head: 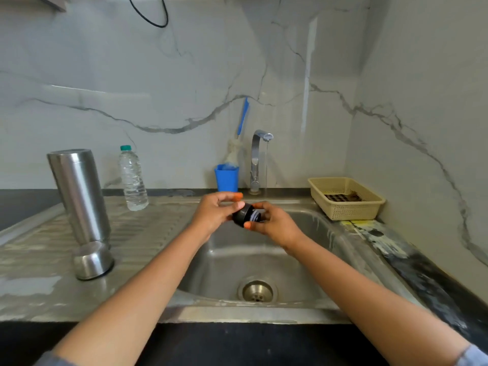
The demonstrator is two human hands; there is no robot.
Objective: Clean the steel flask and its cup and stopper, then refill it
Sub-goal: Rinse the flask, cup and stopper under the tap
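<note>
I hold the black stopper (247,215) over the sink (224,260). My left hand (214,215) pinches its cap end, and my right hand (276,225) curls round the other end, fingers (260,206) hiding its tip. Water seems to run from the tap (257,159). The flask (79,194) and cup (92,260) stand on the bench, left.

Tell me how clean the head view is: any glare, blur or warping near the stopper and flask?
Head view: wide-angle warping tilts the flask and bows the counter edge; the stopper, held between left hand and right hand, is slightly soft; glare streaks the marble wall; light is even, shadows faint.
</note>
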